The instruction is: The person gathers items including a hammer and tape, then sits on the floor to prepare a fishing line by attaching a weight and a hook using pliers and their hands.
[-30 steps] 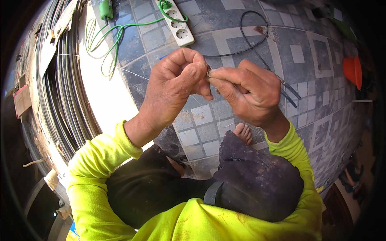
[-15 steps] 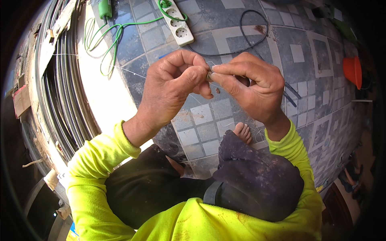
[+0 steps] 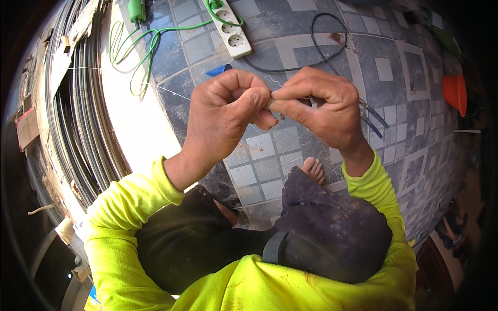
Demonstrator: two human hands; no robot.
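My left hand (image 3: 225, 106) and my right hand (image 3: 321, 106) meet above the tiled floor, thumbs and forefingers pinched tip to tip. A thin white string (image 3: 174, 93) comes from the left to my left hand. A short loop of it shows above the fingertips, and more falls below to lie in loose loops near my bare foot (image 3: 313, 170). Something tiny sits pinched between the two hands, mostly hidden by the fingertips; I cannot make out its kind. Just behind my left hand lies a blue piece (image 3: 218, 70) on the floor.
A white power strip (image 3: 236, 41) with a green cord (image 3: 179, 30) lies ahead. Black cable (image 3: 311, 31) loops beside it. Dark tool handles (image 3: 374, 122) stick out past my right wrist. Bundled ribbed bars (image 3: 88, 114) run along the left. An orange bucket (image 3: 454, 93) stands far right.
My fingertips have drawn closer together, covering more of the tiny thing between them. My right hand has shifted slightly left, and more of the blue piece shows.
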